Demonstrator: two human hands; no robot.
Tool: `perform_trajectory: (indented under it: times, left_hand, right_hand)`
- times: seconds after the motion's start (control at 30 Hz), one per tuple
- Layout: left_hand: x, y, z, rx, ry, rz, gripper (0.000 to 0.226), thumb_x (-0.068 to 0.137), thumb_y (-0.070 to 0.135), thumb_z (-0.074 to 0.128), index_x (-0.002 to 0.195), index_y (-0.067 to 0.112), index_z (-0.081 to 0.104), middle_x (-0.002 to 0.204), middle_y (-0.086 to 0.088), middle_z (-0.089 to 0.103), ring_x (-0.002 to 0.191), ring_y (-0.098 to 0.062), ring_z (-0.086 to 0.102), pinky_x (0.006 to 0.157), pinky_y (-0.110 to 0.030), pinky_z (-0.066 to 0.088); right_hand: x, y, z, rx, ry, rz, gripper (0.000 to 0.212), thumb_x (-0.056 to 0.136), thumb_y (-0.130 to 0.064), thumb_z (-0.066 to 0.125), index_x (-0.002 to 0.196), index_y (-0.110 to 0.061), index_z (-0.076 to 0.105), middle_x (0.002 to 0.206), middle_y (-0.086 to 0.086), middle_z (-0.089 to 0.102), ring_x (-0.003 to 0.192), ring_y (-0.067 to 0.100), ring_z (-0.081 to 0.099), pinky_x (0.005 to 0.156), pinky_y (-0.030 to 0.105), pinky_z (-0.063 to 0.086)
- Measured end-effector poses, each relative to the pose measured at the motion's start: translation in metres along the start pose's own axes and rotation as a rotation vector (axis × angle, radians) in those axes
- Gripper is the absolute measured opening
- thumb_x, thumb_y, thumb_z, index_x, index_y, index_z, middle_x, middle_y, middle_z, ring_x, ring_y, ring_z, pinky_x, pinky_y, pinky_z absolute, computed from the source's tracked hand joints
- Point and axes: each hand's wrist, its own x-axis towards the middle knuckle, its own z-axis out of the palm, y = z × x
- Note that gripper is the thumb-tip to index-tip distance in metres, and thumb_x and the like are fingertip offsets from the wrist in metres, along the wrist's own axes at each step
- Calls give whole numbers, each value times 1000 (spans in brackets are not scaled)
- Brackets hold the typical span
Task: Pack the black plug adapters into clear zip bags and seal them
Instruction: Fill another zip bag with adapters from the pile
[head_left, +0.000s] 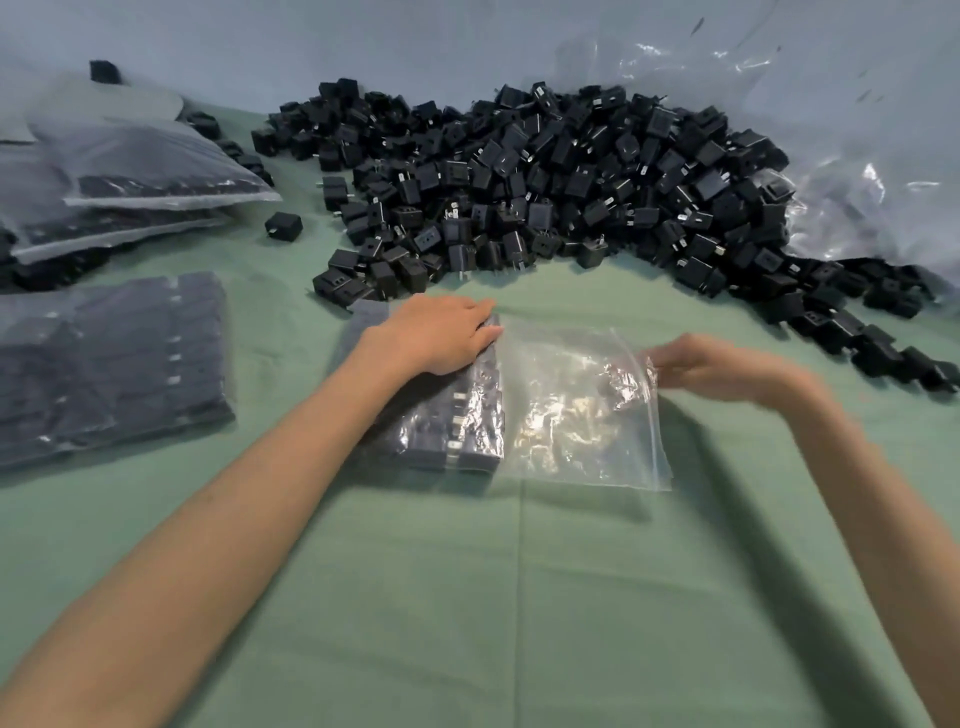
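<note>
On the green-cloth table (519, 597), a stack of filled clear bags (130, 171) lies at far left, with another flat filled bag (109, 364) nearer. The left hand (441, 335) rests flat, its grip wide with straight fingers, pressing on the black plug adapters (457, 431) packed in rows in the left half of the clear plastic zip bag (571, 415), which lies at the table's middle. Behind it spreads a big heap of loose black adapters (545, 182). The right hand (711, 366), blurred, holds the bag's right zip edge in a narrow pinching grip. Crumpled clear plastic sheeting (857, 156) lies far right.
</note>
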Motion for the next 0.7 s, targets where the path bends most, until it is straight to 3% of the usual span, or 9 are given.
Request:
perform_trajectory:
  times: [0.1,0.17,0.2,0.27,0.33,0.47,0.6,0.7]
  left_hand:
    - [-3,12,8,-102,101,-61,49,103,41,20,139,17,43,138,-3,51,124,-21,46,103,-41,30]
    - [-4,15,11,-155,166,-72,47,103,40,20,135,18,47,133,-1,54,121,-19,47,105,-41,26]
    - [-5,14,12,-168,180,-68,47,103,40,20,135,19,48,133,-1,54,121,-18,47,105,-40,26]
    - [-5,11,12,-188,184,-62,48,103,40,19,139,20,45,136,-1,52,124,-18,46,105,-39,25]
    - [-5,9,13,-192,181,-61,49,103,40,19,142,20,41,140,0,49,127,-18,43,106,-39,24]
    - [-5,9,18,-199,192,-67,51,102,44,20,143,20,41,141,1,49,128,-18,43,105,-41,24]
    - [-4,9,19,-214,200,-60,50,101,45,23,139,21,44,138,1,52,125,-17,45,104,-41,25]
    - [-5,10,19,-220,209,-54,48,101,45,24,135,21,47,134,2,54,122,-17,47,104,-40,26]
  right_hand:
    - [16,-13,-44,-42,284,90,16,91,-9,59,94,-18,72,96,6,74,76,9,69,64,17,53]
    - [51,-39,-51,-26,477,33,18,93,-15,55,103,-17,69,98,3,73,69,3,68,57,14,50]
    - [72,-53,-49,-37,508,12,23,93,-17,53,113,-17,66,103,3,71,71,6,68,60,17,52]
    - [112,-81,-37,-115,511,15,38,92,-23,52,130,-22,56,117,7,66,91,21,67,81,32,55]
    - [149,-95,-20,-214,508,96,47,91,-34,54,136,-21,49,129,13,57,111,33,57,95,41,48]
    - [182,-95,15,-285,587,208,50,93,-42,56,126,-5,46,125,22,53,116,42,51,88,43,45]
    - [169,-81,12,-59,641,149,31,93,-23,52,120,-7,48,115,23,56,106,41,54,85,41,44]
    - [120,-56,3,247,750,96,23,88,-18,48,109,-18,58,96,9,65,86,27,64,77,33,53]
